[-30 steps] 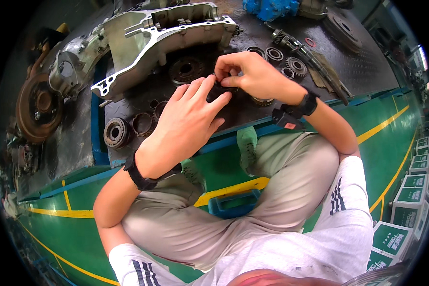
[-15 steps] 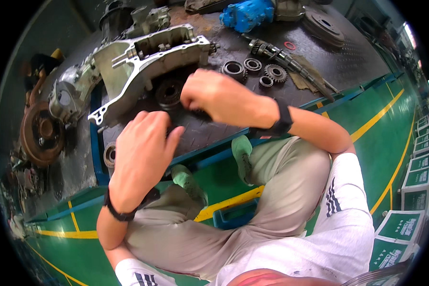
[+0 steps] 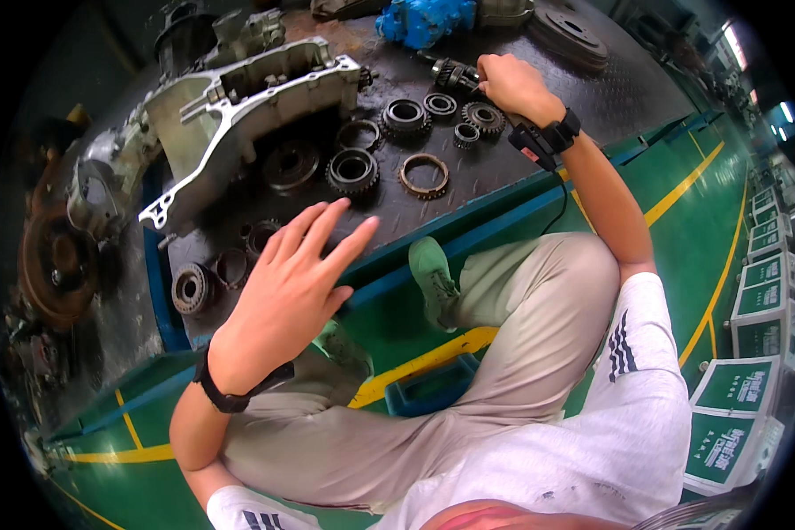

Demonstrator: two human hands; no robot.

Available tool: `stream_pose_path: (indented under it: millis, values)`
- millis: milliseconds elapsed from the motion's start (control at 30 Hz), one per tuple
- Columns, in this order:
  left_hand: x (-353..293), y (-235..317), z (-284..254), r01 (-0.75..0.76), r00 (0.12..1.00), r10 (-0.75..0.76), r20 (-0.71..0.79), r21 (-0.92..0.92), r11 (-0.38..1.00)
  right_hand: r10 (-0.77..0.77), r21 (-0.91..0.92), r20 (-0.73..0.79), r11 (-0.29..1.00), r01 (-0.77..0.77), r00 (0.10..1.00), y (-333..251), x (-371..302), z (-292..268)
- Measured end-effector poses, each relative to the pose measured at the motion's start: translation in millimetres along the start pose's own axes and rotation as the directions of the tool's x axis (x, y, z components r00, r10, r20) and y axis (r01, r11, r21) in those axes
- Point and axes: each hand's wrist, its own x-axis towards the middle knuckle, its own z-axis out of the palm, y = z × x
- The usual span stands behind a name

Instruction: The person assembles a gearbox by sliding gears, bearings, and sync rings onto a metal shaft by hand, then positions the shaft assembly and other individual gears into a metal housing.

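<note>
Upper centre, my right hand (image 3: 516,88) curled, hold unclear, at a likely heavy geared shaft (image 3: 455,76), best gripped mid-length; left hand (image 3: 276,281) splayed.

Pale print stands on the green panels of the boxes ranged along the right side. The nearest green-and-white box (image 3: 720,446) bears large white characters with a row of smaller ones, and the box just beyond it (image 3: 740,389) carries similar white lettering. On the farther boxes (image 3: 760,287) the print shrinks to pale marks too small to read. At the right wrist, a black device (image 3: 532,141) shows a small orange-red label (image 3: 529,154); any lettering on it is too small to tell.
</note>
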Motion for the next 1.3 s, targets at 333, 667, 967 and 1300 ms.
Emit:
stream_pose_path:
  millis: [333,667,967,1300]
  values:
    - [-9.2,13.2,40.1,-0.233,0.957,0.216,-0.195,-0.069,0.970,-0.057,-0.045,0.013,0.997,0.058,0.998,6.4,17.2,8.7]
    - [-40.1,-10.8,28.0,0.079,0.887,-0.028,-0.461,0.093,0.993,-0.038,0.071,0.027,0.997,0.036,0.999,13.9,11.3,16.0]
    - [-72.3,-34.2,-4.6,0.534,0.788,-0.366,-0.495,0.252,0.807,-0.096,-0.085,-0.079,0.992,0.090,0.992,15.4,23.2,35.3]
    - [-63.3,-47.0,6.2,0.487,0.863,-0.422,-0.277,0.239,0.840,0.175,0.728,0.101,0.658,-0.192,0.979,71.3,17.3,22.1]
